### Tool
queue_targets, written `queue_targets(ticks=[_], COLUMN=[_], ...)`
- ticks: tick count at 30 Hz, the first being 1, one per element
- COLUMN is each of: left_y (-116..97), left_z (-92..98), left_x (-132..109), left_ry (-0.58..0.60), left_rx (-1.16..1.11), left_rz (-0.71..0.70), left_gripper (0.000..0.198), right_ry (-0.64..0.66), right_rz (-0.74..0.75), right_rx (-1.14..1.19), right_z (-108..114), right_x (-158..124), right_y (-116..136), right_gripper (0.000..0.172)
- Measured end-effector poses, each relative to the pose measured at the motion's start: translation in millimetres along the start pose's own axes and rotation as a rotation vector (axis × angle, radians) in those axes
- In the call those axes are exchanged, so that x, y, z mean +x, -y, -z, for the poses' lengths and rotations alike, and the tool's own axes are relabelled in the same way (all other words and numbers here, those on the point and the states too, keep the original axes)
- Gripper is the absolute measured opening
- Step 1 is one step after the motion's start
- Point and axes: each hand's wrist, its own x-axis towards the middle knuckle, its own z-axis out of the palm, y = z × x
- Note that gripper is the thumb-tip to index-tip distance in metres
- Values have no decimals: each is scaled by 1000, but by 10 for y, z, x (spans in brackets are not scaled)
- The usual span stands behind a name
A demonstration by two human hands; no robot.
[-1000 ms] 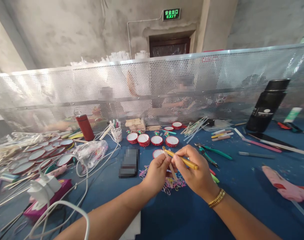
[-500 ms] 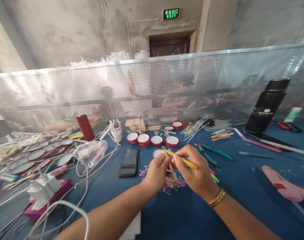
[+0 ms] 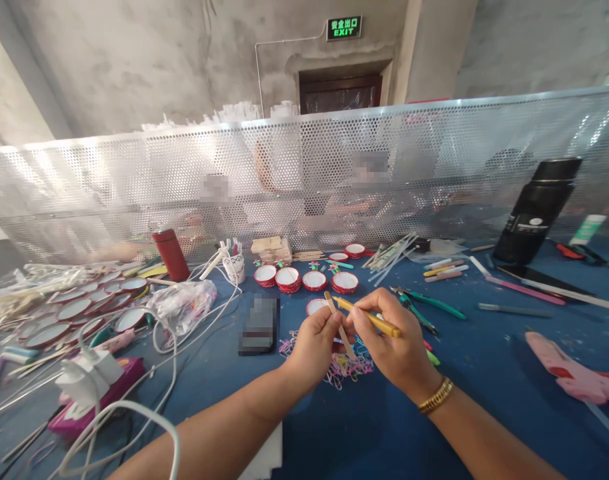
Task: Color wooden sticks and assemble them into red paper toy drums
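A flat wooden craft stick (image 3: 329, 302) is pinched between the thumb and fingers of my left hand (image 3: 311, 343), slanting up and to the left. My right hand (image 3: 399, 343) grips a yellow marker pen (image 3: 389, 327) like a writing tool, its tip pointing at the upper part of the stick with a small gap between them. Below both hands lies a pile of thin pastel loops (image 3: 347, 368), partly covered by them. Just behind the fingers, a small round red-rimmed white piece (image 3: 316, 306) is half hidden.
Several red-rimmed round pieces (image 3: 287, 278) stand in a row behind my hands. A blurred-out black phone (image 3: 259, 325) lies left, green-handled pliers (image 3: 437, 303) right. Further right are a pink glue gun (image 3: 569, 367) and black bottle (image 3: 537, 210). White cables (image 3: 173, 373) loop at left.
The marker's tip has shifted slightly to the right, away from the stick. My left hand and the stick have hardly moved.
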Motion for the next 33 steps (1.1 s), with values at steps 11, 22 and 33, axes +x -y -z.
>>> queue_targets(ticks=[11, 22, 33], left_y=[6, 18, -18], left_z=[7, 13, 4], left_x=[10, 12, -17], left_ry=[4, 19, -5], left_rx=[6, -12, -6], left_rz=[-10, -14, 32], left_gripper=[50, 48, 44], right_ry=[10, 17, -6], right_rz=[-14, -4, -16], right_rx=[14, -6, 11], right_z=[-15, -7, 8], right_x=[-8, -4, 11], right_y=[0, 15, 15], right_gripper=[13, 13, 6])
